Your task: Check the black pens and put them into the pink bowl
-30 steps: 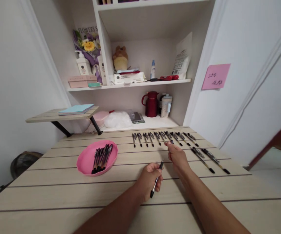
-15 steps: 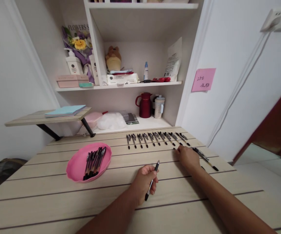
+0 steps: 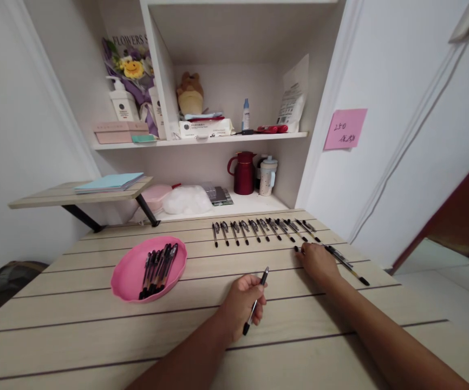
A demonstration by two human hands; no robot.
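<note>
My left hand is closed around a slim pen with a clear barrel, held slanted above the table with its tip end up. Further right, my right hand rests on the tabletop with curled fingers. A small black end pokes out by its fingertips; the rest of that thing is hidden under the hand. Beyond the hands lies a row of pens, with short dark pieces beside them. Another pen lies just right of my right hand, a dark piece alongside.
A pink scalloped tray with several black-capped pens stands at left on the slatted wooden table. Behind are a small raised shelf and a white cabinet holding a red jug and a pale cup.
The view has shifted slightly. My left hand keeps hold of the pen almost in place. My right hand stays at the same spot on the table, its fingers still curled.
</note>
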